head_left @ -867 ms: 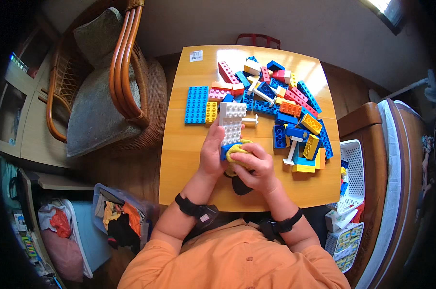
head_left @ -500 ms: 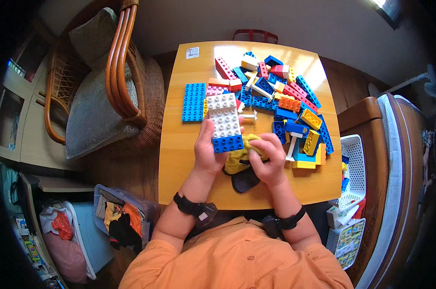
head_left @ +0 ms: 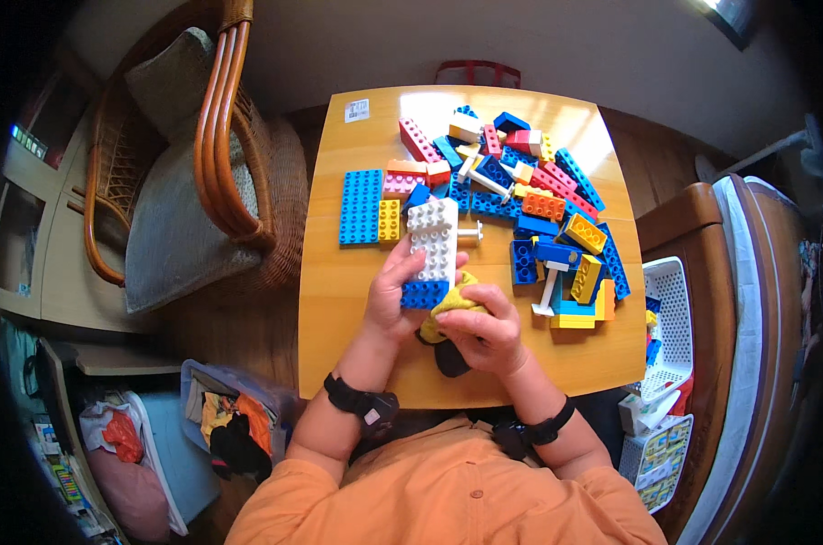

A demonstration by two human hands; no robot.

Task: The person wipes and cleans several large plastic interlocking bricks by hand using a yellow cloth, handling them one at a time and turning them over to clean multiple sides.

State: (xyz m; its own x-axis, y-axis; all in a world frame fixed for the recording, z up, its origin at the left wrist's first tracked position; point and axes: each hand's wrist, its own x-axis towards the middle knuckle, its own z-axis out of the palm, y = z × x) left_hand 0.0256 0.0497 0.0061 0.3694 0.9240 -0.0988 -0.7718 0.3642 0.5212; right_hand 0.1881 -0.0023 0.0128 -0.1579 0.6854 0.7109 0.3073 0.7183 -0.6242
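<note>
My left hand (head_left: 389, 304) grips a joined piece of building bricks, a white studded block (head_left: 435, 254) with a blue brick (head_left: 423, 294) at its near end. A yellow cloth (head_left: 459, 298) is pinched in my right hand (head_left: 491, 334) and lies against the blue end's right side. A dark part (head_left: 451, 360) hangs below the cloth. Left of the held piece, a yellow brick (head_left: 390, 220) stands beside a flat blue plate (head_left: 361, 207). A white brick-like piece with a knob (head_left: 470, 234) shows just behind the block.
Piled bricks of many colours cover the far and right parts of the wooden table (head_left: 339, 336). A rattan chair (head_left: 221, 154) stands at the left, above a plastic bin of clothes (head_left: 239, 418). White baskets (head_left: 668, 318) sit by the table's right edge.
The brick piece has shifted slightly right and nearer, and tilted. My right hand has brought the cloth onto its near right side. The whole view has moved a little.
</note>
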